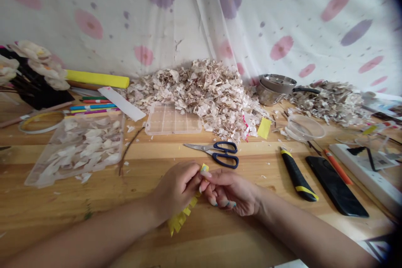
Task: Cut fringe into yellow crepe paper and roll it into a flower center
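Observation:
A yellow paper strip with a fringed, cut edge hangs down below my hands, and its upper end pokes out between my fingers. My left hand is closed around the strip from the left, partly covering it. From the right, my right hand pinches the strip's upper end between thumb and forefinger, its other fingers curled. Just beyond my hands lie scissors with dark blue handles, blades pointing left and slightly apart.
Right of my hands lie a utility knife, a black phone and a white power strip. A heap of pale flakes fills the back, behind a compartment tray. At left sits a clear box lid of flakes.

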